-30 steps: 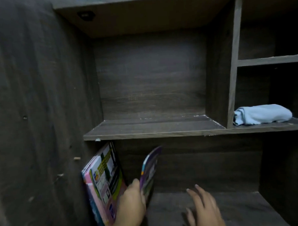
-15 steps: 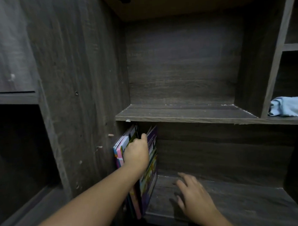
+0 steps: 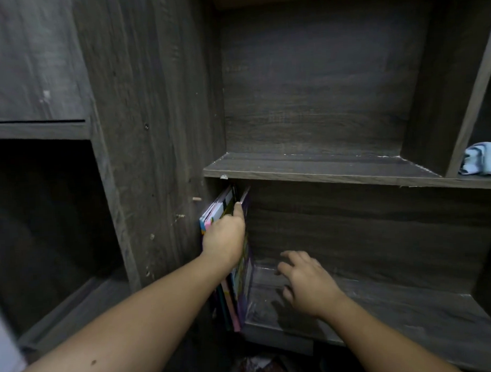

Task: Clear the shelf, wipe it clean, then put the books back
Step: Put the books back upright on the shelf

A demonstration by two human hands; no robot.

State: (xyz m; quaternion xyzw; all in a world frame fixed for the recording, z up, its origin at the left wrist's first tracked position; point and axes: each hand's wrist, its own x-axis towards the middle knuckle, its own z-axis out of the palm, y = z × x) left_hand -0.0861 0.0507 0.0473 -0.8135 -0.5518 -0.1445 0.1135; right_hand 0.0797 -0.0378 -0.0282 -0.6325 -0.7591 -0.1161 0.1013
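Several thin colourful books (image 3: 234, 287) stand upright against the left wall of the lower shelf (image 3: 384, 306). My left hand (image 3: 223, 237) is on their spines, fingers curled among them and the thumb up along a purple book. My right hand (image 3: 306, 280) hovers over the lower shelf board just right of the books, fingers spread and relaxed, holding nothing. The upper shelf (image 3: 322, 168) is bare dark wood. A light blue cloth (image 3: 483, 158) lies bunched in the compartment to the right.
Dark wooden walls close in the shelves; a vertical divider (image 3: 443, 107) separates the cloth's compartment. A deep dark recess (image 3: 43, 222) opens on the left. Something patterned (image 3: 263, 368) lies on the floor below the shelf.
The view swung left and pulled back, so both forearms show. The purple book that leaned out now stands against the others. My right hand stayed above the lower board.
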